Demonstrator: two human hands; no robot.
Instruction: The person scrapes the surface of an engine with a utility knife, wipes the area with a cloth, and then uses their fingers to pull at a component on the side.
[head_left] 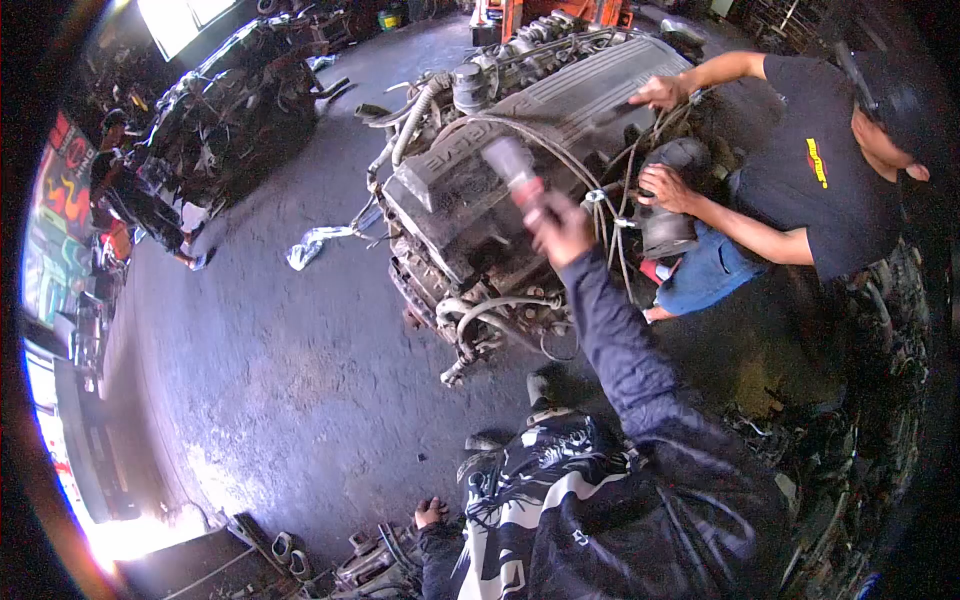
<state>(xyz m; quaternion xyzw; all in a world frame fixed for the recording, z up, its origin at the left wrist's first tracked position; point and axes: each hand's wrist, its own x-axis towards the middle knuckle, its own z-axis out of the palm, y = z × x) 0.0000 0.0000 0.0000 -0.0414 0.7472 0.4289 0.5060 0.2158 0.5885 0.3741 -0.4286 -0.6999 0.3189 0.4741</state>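
My right hand (560,230) is wrapped round the red handle of a brush (512,165) with pale, motion-blurred bristles. It is stretched out over the dusty ribbed cover of a large engine (470,210), bristles close over the raised lettering. Well away from the engine, low at my left side, is my left hand (431,513), fingers loosely apart with nothing visible in them. Grey hoses (545,140) loop across the cover near the brush. On the engine's far right side a co-worker's hand (668,188) rests on a round dark part (668,232), and their other hand (660,93) reaches over the cover.
The co-worker in a dark T-shirt (815,170) sits close at the right. Another large engine (240,110) stands at the back left, with a person (150,200) beside it. Crumpled plastic (310,245) lies on the dark floor (290,380). Metal parts (370,560) lie near my left hand.
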